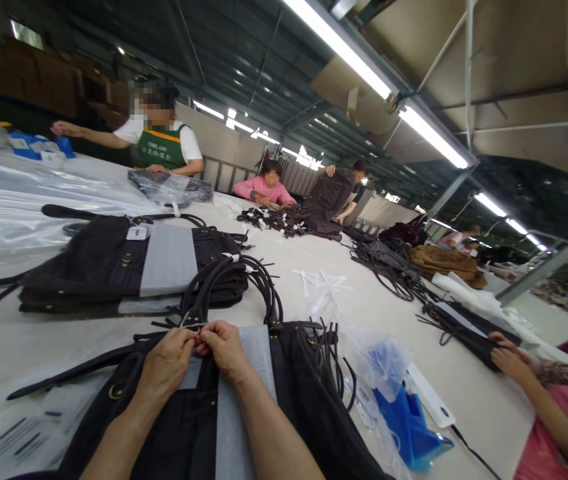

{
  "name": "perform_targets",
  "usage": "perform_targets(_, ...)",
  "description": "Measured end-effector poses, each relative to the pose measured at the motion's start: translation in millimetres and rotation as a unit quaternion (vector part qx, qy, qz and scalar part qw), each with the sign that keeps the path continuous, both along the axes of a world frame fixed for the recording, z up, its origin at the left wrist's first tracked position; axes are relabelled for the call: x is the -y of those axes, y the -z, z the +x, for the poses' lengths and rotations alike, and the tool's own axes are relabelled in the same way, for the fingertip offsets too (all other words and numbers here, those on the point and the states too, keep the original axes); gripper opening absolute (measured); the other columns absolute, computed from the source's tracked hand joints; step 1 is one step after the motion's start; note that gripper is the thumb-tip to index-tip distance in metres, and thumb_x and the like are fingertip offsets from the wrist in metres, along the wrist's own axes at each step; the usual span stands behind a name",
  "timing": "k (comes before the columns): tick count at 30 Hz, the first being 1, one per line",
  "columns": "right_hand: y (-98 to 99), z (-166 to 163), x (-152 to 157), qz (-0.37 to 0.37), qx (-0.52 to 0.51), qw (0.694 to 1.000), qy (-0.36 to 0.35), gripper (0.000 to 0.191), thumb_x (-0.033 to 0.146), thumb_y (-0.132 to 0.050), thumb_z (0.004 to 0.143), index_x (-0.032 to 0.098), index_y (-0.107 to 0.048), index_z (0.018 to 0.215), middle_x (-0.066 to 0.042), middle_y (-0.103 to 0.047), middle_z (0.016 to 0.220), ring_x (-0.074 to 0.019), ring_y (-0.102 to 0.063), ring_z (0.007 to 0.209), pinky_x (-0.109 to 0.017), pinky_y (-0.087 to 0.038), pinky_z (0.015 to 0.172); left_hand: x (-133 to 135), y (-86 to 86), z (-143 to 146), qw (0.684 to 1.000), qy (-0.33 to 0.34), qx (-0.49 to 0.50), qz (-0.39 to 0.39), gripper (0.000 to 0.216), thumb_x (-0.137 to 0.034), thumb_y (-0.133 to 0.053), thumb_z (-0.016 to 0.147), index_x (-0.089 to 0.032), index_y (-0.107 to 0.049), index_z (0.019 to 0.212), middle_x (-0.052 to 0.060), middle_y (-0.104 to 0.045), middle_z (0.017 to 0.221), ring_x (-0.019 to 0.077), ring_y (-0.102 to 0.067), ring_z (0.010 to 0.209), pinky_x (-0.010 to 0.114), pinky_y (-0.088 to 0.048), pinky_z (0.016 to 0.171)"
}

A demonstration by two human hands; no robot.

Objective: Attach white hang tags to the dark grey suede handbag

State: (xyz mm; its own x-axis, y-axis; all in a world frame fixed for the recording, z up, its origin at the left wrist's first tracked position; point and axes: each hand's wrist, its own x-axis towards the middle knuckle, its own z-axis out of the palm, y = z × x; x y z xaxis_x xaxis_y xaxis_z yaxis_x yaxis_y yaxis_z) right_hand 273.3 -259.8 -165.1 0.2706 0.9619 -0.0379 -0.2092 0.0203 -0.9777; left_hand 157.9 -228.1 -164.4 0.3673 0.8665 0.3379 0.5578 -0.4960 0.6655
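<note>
A black handbag [294, 380] lies in front of me, with a light grey sheet [251, 353] wrapped around its middle. At the base of its looped handles [203, 300], my left hand [170, 357] and my right hand [224, 347] meet with fingertips pinched. Between them a thin white strip [191, 326] passes by the handle; its ends are hidden by my fingers. A grey tag [192, 375] hangs just below my hands, against the bag's front.
Beyond lie stacked black bags [89, 260] with grey wraps. White strips [320, 283], a blue dispenser [407, 420] and a white device [429, 393] are to the right. Clear plastic film [9, 207] covers the left. Co-workers handle bags around the table [304, 260]; one co-worker's hands [509, 357] are at right.
</note>
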Motion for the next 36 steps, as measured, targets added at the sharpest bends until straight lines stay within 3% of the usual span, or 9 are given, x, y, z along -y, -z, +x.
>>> perform_targets(17,3.2,0.2,-4.8,-0.029,0.044,0.998,0.017,0.01,0.026,-0.056,0.061,0.016,-0.054,0.061,0.005,-0.054,0.049,-0.0082,-0.049,0.044,-0.019,-0.039,0.045,-5.3,16.6,5.2,1.0,-0.002,-0.019,0.022,0.026,-0.022,-0.031,0.078,-0.018,-0.057,0.071,0.005,-0.058,0.076,0.0172,-0.055,0.074,0.028,-0.042,0.07)
perform_targets(25,-12.9,-0.3,15.1,-0.038,0.147,0.988,-0.013,0.024,0.038,-0.062,0.057,0.015,-0.059,0.063,0.002,-0.055,0.051,-0.0101,-0.05,0.048,-0.022,-0.041,0.05,19.3,-6.7,7.1,0.997,-0.011,-0.077,-0.012,0.022,-0.015,-0.038,0.08,-0.012,-0.058,0.07,0.01,-0.06,0.078,0.0185,-0.057,0.077,0.031,-0.046,0.072)
perform_targets(27,-5.3,7.2,9.9,-0.051,0.187,0.981,-0.023,0.031,0.042,-0.064,0.057,0.014,-0.062,0.069,0.0,-0.058,0.055,-0.0117,-0.052,0.051,-0.023,-0.043,0.054,16.9,-4.8,8.7,0.994,-0.033,-0.106,-0.012,0.014,-0.022,-0.049,0.077,-0.014,-0.06,0.073,0.007,-0.061,0.079,0.0165,-0.057,0.078,0.027,-0.047,0.073)
perform_targets(33,23.7,26.8,-1.8,-0.099,0.278,0.955,-0.016,0.04,0.053,-0.06,0.056,0.021,-0.064,0.079,-0.007,-0.067,0.074,-0.0237,-0.063,0.065,-0.035,-0.05,0.065,16.3,4.1,9.2,0.993,-0.018,-0.119,0.013,0.03,-0.036,-0.047,0.077,-0.01,-0.061,0.082,0.012,-0.063,0.082,0.0221,-0.06,0.077,0.031,-0.05,0.067)
perform_targets(36,41.5,36.5,-5.8,-0.038,0.399,0.916,0.033,0.034,0.056,-0.049,0.065,0.032,-0.065,0.082,-0.01,-0.068,0.076,-0.0244,-0.065,0.068,-0.035,-0.05,0.062,17.1,6.4,11.7,0.993,-0.01,-0.121,0.009,0.029,-0.037,-0.047,0.076,-0.012,-0.061,0.081,0.012,-0.063,0.081,0.0219,-0.061,0.075,0.03,-0.051,0.063)
